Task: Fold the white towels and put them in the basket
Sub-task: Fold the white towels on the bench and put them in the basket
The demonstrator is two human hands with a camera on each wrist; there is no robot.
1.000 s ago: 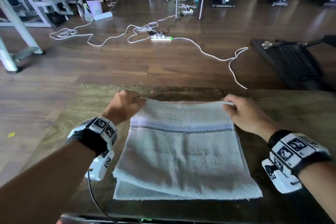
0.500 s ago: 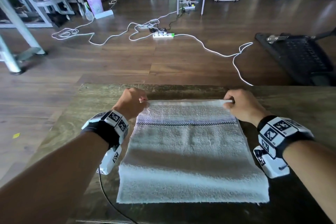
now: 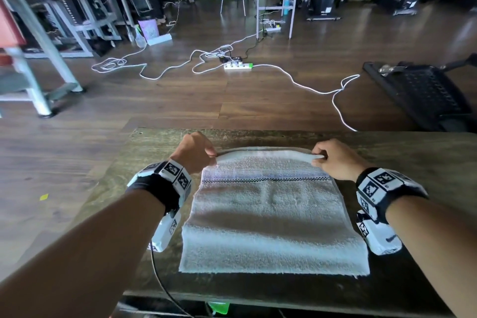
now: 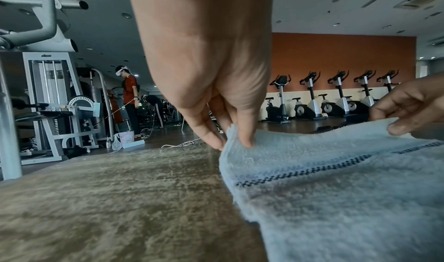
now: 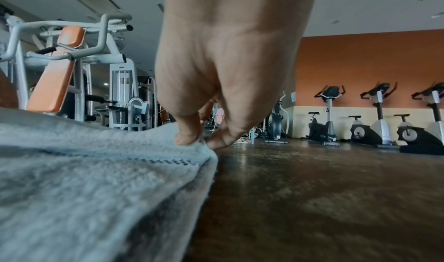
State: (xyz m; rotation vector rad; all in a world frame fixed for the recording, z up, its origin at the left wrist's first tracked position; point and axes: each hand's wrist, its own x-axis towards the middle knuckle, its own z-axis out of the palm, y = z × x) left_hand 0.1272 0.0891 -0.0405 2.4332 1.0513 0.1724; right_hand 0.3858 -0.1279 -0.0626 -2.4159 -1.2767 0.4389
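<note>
A white towel [image 3: 271,219] with a dark checked stripe lies folded on the dark wooden table [image 3: 413,152]. My left hand [image 3: 196,152] pinches its far left corner; in the left wrist view the fingertips [image 4: 247,141] squeeze the raised towel [image 4: 336,190] edge. My right hand [image 3: 333,160] pinches the far right corner, and the right wrist view shows thumb and fingers [image 5: 187,139] closed on the towel [image 5: 96,180] corner. The far edge is lifted slightly off the table. No basket is in view.
The table's far edge [image 3: 258,131] lies just beyond the towel. White cables and a power strip [image 3: 237,66] run over the wooden floor beyond. A black seat [image 3: 423,93] stands at the right, gym machines [image 3: 64,20] at the back left.
Both hands kept their pinch on the far corners and moved the towel's far edge away from me. The near layers now lie even, and the far edge is raised a little.
</note>
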